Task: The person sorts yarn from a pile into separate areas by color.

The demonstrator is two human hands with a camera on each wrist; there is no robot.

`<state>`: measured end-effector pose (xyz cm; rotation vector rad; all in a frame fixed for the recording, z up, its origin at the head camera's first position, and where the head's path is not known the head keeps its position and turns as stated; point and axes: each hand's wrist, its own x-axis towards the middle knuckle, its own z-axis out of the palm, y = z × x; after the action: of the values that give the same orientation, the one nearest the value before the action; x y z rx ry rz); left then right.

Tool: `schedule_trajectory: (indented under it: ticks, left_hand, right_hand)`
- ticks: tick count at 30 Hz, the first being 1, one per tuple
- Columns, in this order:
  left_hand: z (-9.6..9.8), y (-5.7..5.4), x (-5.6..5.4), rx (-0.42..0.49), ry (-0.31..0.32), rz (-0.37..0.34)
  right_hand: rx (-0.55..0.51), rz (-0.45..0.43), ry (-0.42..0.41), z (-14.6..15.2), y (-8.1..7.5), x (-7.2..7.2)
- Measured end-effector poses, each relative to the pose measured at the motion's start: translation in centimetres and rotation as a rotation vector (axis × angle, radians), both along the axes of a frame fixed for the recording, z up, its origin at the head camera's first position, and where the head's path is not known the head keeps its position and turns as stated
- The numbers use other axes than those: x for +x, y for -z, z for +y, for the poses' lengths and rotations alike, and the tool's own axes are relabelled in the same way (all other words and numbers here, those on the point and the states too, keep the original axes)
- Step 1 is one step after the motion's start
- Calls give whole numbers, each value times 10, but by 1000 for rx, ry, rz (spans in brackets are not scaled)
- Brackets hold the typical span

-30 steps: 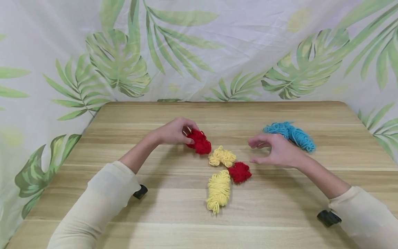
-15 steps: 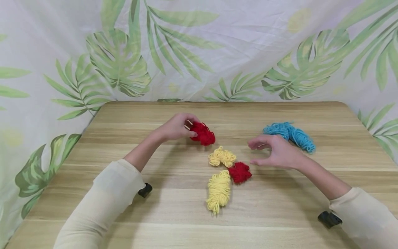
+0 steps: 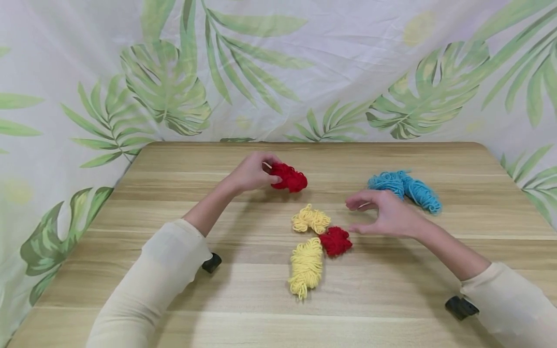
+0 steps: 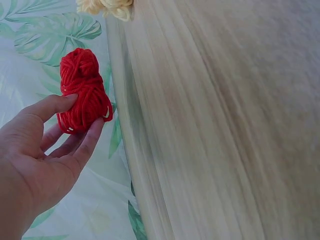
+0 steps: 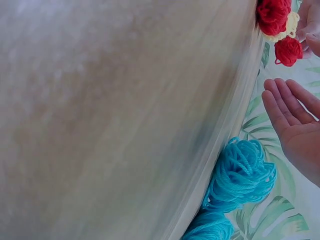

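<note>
A waisted red yarn bundle (image 3: 290, 178) is held above the far half of a wood-grain table (image 3: 243, 299), pinched between the thumb and fingers of a person's left hand (image 3: 256, 173). Nearer the person, a small yellow yarn bundle (image 3: 311, 220), a compact red yarn bundle (image 3: 335, 241) and an oblong yellow yarn bundle (image 3: 306, 267) lie close together. The right hand (image 3: 387, 212), thumb apart from fingers, hovers near bright blue yarn (image 3: 421, 192).

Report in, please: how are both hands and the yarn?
Left hand: gripping red yarn bundle, off the table. Right hand: holding nothing, near blue yarn. Nothing visibly in the way.
</note>
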<state>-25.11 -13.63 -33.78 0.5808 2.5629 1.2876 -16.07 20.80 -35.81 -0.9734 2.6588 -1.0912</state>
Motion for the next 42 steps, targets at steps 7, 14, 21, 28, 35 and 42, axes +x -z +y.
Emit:
schedule_trajectory:
  ticks: [7, 14, 21, 28, 35, 42]
  left_hand:
    - [5, 0, -3, 1, -26, 32]
    - [9, 1, -5, 3, -57, 39]
    - [11, 3, -8, 26, -95, 18]
    - [12, 7, -13, 60, -140, 23]
    - [14, 10, -18, 65, -175, 27]
    - [14, 13, -22, 72, -198, 14]
  right_hand:
    - [-4, 15, -11, -2, 2, 1]
    - [-6, 30, -22, -3, 1, 2]
    - [-8, 24, -31, -5, 1, 2]
    - [2, 23, -37, -6, 2, 2]
    - [5, 3, -40, -8, 1, 3]
    - [6, -1, -42, -10, 1, 4]
